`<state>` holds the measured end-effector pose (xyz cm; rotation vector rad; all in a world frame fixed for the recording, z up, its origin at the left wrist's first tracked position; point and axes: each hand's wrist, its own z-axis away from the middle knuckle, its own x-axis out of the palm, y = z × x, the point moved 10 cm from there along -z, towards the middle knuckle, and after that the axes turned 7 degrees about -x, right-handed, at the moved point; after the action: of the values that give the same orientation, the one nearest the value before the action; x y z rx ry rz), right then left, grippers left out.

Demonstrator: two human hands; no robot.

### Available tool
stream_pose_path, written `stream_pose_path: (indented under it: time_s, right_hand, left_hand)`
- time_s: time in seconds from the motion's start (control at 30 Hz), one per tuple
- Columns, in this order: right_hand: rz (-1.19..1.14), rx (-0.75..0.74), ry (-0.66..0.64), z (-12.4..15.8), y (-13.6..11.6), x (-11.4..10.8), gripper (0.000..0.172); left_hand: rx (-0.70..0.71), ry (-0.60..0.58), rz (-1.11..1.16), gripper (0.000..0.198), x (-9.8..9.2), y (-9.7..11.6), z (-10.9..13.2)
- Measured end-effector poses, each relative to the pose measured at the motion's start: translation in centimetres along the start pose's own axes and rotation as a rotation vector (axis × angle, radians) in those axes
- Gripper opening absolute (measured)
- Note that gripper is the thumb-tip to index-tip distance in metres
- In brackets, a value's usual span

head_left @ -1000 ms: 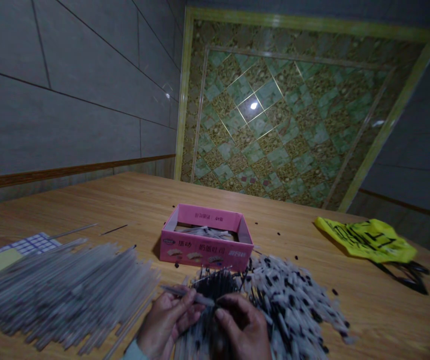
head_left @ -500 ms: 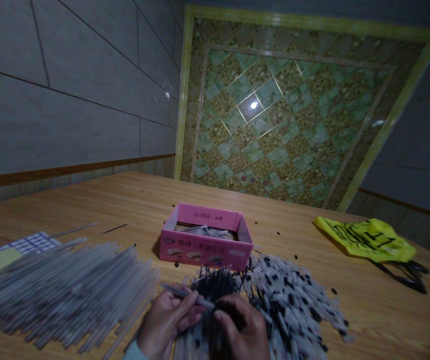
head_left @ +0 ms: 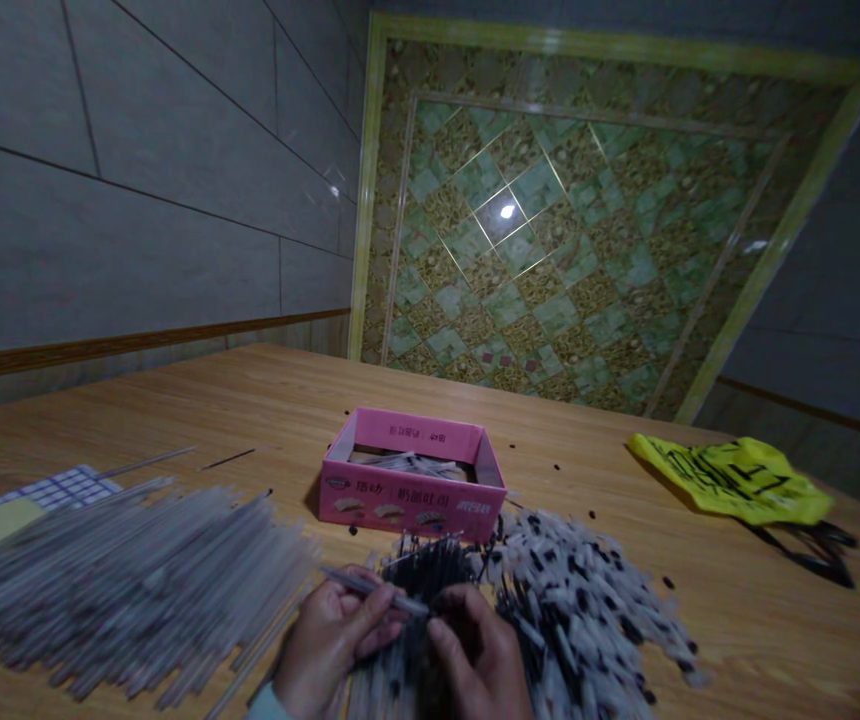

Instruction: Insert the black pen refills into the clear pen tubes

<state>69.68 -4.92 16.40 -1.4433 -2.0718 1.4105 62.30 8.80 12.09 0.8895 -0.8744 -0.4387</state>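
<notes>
My left hand (head_left: 344, 635) is closed around a slim grey translucent pen barrel (head_left: 377, 590), which slants down to the right. At the barrel's lower right end, my right hand (head_left: 482, 650) has its thumb and forefinger curled in. Whatever those fingertips grip is too small and dark to make out. Beneath and just beyond both hands lies a heap of thin black pen parts (head_left: 430, 565). A broad pile of clear pen barrels (head_left: 137, 590) spreads to the left. On the right is a mound of whitish caps and black pieces (head_left: 587, 590).
Behind the heaps stands an open pink box (head_left: 415, 500) with pale sticks inside. A yellow plastic bag (head_left: 730, 480) with black print lies at the right. Checked cloth or paper (head_left: 62, 487) lies at the far left. Small black bits dot the wooden table (head_left: 265, 390).
My right hand has shifted slightly to the left, and its fingers look a little more raised at the barrel's end. The left hand and the barrel stay nearly in place.
</notes>
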Motion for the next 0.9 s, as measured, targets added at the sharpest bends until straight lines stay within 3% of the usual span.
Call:
stream_pose_path:
  time_s: [0.17,0.33,0.47,0.63,0.8,0.9]
  right_hand:
    - [0.177,-0.025,-0.073,0.0,0.2,0.2,0.041]
    - [0.261,-0.179,-0.062,0.0,-1.9,0.0,0.023]
    - [0.326,-0.149,-0.051,0.1,-1.7,0.1,0.044]
    - [0.307,-0.223,0.019,0.2,-2.5,-0.2,0.028]
    - [0.390,-0.188,-0.067,0.2,-2.2,0.4,0.044]
    - [0.371,-0.199,-0.079,0.0,-2.7,0.2,0.034]
  left_hand:
    - [-0.027,-0.043,-0.003,0.033,0.6,-0.4,0.1]
    - [-0.040,-0.027,0.017,0.035,0.2,-0.9,-0.2]
    - [-0.038,-0.037,-0.002,0.035,0.5,-0.9,-0.1]
    - [-0.019,0.001,-0.004,0.034,0.4,-0.2,0.3]
    - [-0.034,-0.016,-0.040,0.033,0.6,-0.3,0.5]
    - [-0.030,-0.011,-0.036,0.032,0.4,-0.3,0.4]
